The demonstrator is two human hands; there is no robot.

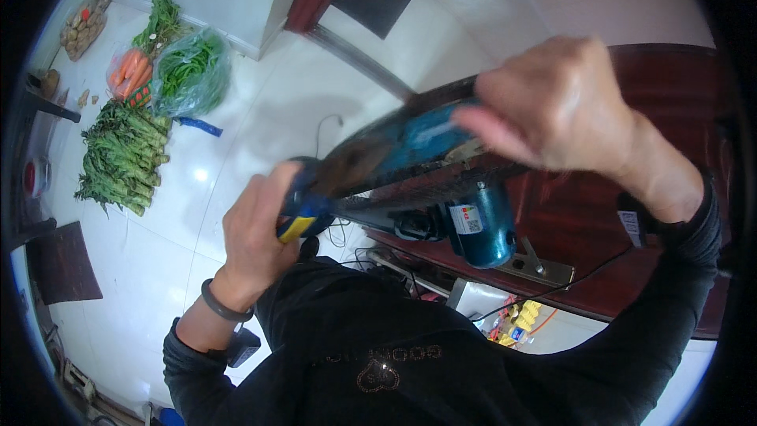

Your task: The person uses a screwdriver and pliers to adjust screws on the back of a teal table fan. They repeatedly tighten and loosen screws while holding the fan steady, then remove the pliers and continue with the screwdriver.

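A long, dark tool with a teal strip (422, 138) along its top slants up across the middle, blurred by motion. My left hand (254, 225) is closed around a dark blue and yellow grip (298, 229) at its lower left end. My right hand (552, 106) is curled at the upper right end, with its thumb over the teal strip. That hand is smeared, and what its fingers hold is hidden. Below the tool a teal motor-like cylinder (482, 229) with a white label sticks out, beside a black part (414, 225).
A dark red door (607, 244) with a metal handle (540, 268) lies close on the right. On the pale tiled floor at left are leafy green stalks (126, 154), carrots (130, 71), bagged greens (191, 71) and bagged potatoes (84, 25). Cables (367, 256) lie near my legs.
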